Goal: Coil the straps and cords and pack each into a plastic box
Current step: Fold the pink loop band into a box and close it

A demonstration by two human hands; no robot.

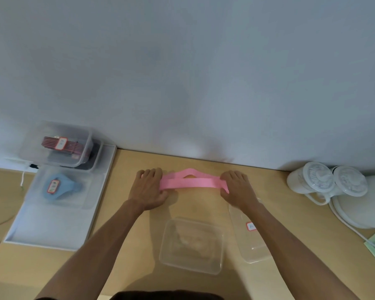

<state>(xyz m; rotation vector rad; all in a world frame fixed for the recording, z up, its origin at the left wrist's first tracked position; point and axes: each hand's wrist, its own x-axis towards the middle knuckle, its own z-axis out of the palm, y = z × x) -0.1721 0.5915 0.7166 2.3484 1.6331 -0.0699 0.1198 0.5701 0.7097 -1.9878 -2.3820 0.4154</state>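
Box of clear plastic open near front of counter, pink strap stretched flat beyond it between left hand and right hand, well apart.

Lid with red-edged label just right of box, partly under right forearm. Left hand palm down, fingers straight, pressing strap's left end; right hand laid over right end, strap tip showing beside thumb, pinch or plain press impossible to tell. Strap doubled, far layer humped mid-span. Farther left, white tray carrying near lidded box with blue strap and far lidded box with red striped strap. Far right, white appliance by wall.
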